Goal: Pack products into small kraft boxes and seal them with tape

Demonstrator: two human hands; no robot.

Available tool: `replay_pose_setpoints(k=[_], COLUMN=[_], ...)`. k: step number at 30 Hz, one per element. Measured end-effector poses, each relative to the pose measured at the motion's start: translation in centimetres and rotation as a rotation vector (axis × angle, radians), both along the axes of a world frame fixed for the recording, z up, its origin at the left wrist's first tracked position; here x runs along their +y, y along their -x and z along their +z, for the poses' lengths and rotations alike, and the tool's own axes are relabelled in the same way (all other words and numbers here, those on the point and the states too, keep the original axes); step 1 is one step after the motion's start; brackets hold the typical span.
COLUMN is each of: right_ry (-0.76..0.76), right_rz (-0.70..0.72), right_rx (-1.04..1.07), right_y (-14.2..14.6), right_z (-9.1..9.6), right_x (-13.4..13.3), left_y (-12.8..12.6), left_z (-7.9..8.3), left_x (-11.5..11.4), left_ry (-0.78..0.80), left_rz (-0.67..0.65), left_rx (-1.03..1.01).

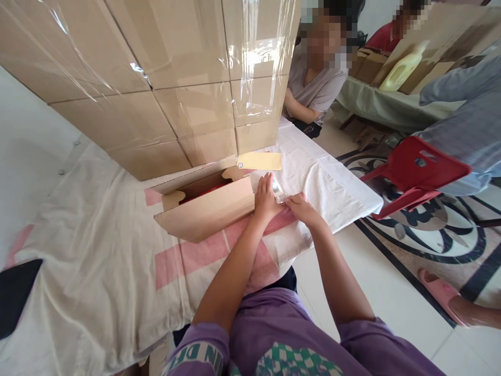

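A small shiny packet (277, 189), whitish and partly see-through, lies on the cloth-covered table between my hands. My left hand (266, 202) rests palm down at its left edge, fingers stretched out. With bent fingers, my right hand (303, 209) grips the packet's near right corner; the fingertips are small in view. What the packet contains I cannot make out. Just left of my left hand stands an open cardboard box (211, 209), with something red partly showing inside. A flat yellow card (260, 161) lies beyond my hands.
Taped cartons (195, 115) are stacked at the back of the table (97, 250). A dark flat object (18, 297) lies at the left. A person (313, 94) sits beyond the table. On the right are a red stool (422, 162) and a yellow bottle (403, 70).
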State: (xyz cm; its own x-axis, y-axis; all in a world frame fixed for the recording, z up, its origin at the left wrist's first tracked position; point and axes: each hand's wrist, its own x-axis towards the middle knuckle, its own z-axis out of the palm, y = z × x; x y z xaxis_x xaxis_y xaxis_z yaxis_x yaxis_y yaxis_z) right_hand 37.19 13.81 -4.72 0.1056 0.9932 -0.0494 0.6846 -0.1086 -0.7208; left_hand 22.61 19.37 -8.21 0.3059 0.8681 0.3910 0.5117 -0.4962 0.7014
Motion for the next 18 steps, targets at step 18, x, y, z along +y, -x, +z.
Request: replay_pose_setpoints(k=[18], right_ry=[-0.395], right_rz=[0.047], right_rx=[0.196], right_y=[0.6], right_z=[3.1], right_x=[-6.7], left_y=[1.1], left_z=[5.7], left_x=[-6.6], left_ry=[0.109], left_rz=[0.008], left_rx=[-0.373])
